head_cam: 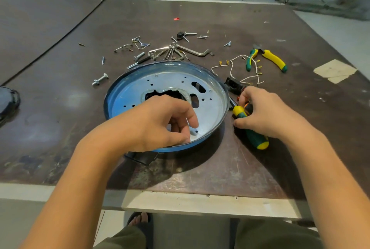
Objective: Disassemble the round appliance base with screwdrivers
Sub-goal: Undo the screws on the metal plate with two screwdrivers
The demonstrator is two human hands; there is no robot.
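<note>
The desk is a dark, worn board with a pale near edge. Just back from that edge, about midway along it, the round appliance base lies flat with its open side up. It has a blue wall around a silver floor pierced with holes and slots. A black part sticks out from under its near rim.

The left hand reaches inside the base at the near side. Its thumb and curled fingers pinch a small silver metal tab with a hole in it.

Just right of the base lies a green and yellow screwdriver. Its long axis runs from near-right to far-left, butt toward the near edge and shaft end toward the base's rim. The right hand lies over its middle, fingers bent and thumb against the handle's side; whether it really grips cannot be told. An orange and black handle shows under the fingertips.

Farther back on the right are a black connector and white wires with brass terminals. A bolt lies left of the base.

Beyond the base lie hex keys among scattered screws. Green and yellow pliers and a patch of tape are toward the right edge. A dark object sits at the left edge.
</note>
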